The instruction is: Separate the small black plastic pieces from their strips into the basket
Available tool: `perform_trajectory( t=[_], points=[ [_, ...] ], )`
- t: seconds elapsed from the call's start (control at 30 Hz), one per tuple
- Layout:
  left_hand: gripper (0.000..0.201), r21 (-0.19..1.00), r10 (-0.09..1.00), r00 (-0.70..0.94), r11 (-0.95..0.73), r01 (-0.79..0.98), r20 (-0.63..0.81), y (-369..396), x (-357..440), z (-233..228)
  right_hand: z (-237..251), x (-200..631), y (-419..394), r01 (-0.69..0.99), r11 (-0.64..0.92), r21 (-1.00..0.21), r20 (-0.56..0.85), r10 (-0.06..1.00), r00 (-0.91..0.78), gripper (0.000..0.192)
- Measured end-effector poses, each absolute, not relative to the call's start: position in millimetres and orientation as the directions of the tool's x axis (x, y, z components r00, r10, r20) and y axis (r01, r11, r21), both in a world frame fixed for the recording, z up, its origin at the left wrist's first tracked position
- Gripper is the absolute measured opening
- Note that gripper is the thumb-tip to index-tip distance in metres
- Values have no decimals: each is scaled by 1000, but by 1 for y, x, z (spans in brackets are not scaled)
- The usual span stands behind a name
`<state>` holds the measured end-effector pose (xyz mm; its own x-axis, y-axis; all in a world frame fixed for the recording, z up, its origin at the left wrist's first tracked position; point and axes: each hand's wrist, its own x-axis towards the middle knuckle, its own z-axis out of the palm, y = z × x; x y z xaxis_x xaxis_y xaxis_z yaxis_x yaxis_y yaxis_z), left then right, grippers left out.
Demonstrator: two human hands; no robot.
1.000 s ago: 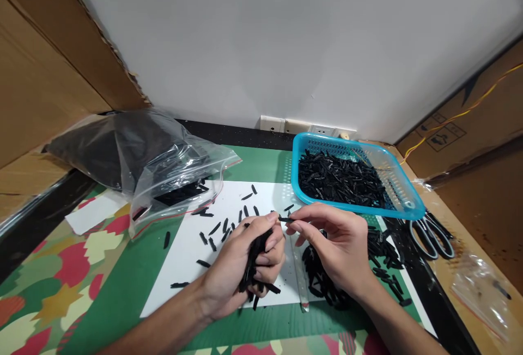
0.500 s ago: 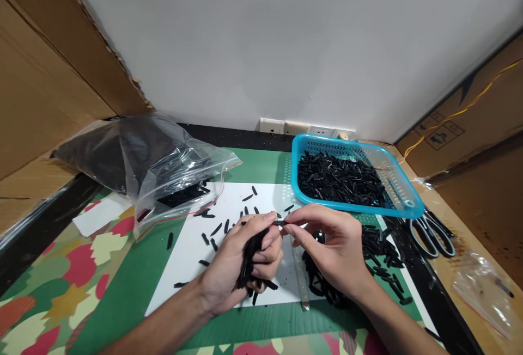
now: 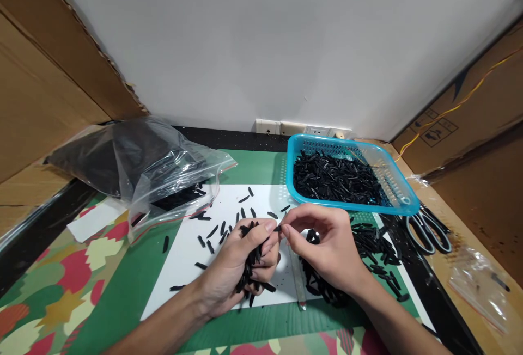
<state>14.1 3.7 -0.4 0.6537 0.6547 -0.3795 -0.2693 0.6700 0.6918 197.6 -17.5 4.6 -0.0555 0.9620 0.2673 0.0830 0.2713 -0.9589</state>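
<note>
My left hand (image 3: pixel 241 261) is closed around a bundle of short black strips (image 3: pixel 250 268) above a white sheet (image 3: pixel 229 251). My right hand (image 3: pixel 327 249) pinches one black strip (image 3: pixel 279 228) between thumb and forefinger, its tip touching my left thumb. Several loose black strips (image 3: pixel 220 230) lie scattered on the sheet. A heap of the same strips (image 3: pixel 368 240) lies under and to the right of my right hand.
A blue plastic basket (image 3: pixel 404 194) full of black strips stands at the back right. A clear zip bag (image 3: pixel 151 170) with black contents lies at the back left. Scissors (image 3: pixel 429 230) and a small clear bag (image 3: pixel 480 284) lie on the right. Cardboard walls flank both sides.
My right hand has brought the single strip closer to my left thumb, and the strip's tip now meets the left hand. The view has shifted slightly.
</note>
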Motion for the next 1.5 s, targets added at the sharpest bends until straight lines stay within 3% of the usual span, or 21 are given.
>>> perform_trajectory(
  t=[0.13,0.23,0.3,0.4,0.47,0.57,0.63,0.7,0.77,0.87,1.03,1.17,1.5],
  points=[
    [43,695,658,655,665,-274,-371,3,14,-3,3,199,-17,69,278,-958,273,959,-69,10],
    [44,690,658,654,668,-279,-373,3,14,-1,5,201,-19,95,367,-925,359,929,-94,15],
    [45,683,654,655,675,-280,-379,4,14,1,6,204,-21,159,500,-851,495,866,-75,21],
    [45,681,652,644,682,-268,-400,4,15,3,7,217,-22,386,684,-619,744,669,8,33],
    [46,688,649,628,685,-238,-429,3,16,4,7,229,-18,586,643,-494,816,576,56,36],
    [50,702,646,601,687,-190,-470,2,17,4,8,242,-11,772,426,-471,757,645,106,30],
    [54,718,660,582,673,-178,-475,1,18,4,7,241,-10,784,398,-476,698,714,62,28],
    [57,733,682,554,657,-176,-478,1,20,4,4,232,-14,706,527,-472,684,725,-84,24],
    [59,755,723,495,629,-184,-482,0,22,4,-2,217,-21,595,680,-429,700,666,-257,22],
    [62,796,789,385,575,-186,-480,-3,25,2,-9,196,-31,516,770,-375,715,594,-367,22],
    [68,747,742,382,642,-170,-551,-5,25,3,-10,187,-30,459,777,-431,741,595,-311,18],
    [67,702,695,436,689,-179,-571,-5,23,9,-7,188,-27,397,720,-569,707,675,-212,19],
    [55,688,665,599,683,-246,-446,1,19,11,-14,192,-32,176,473,-863,492,866,84,14]
  ],
)
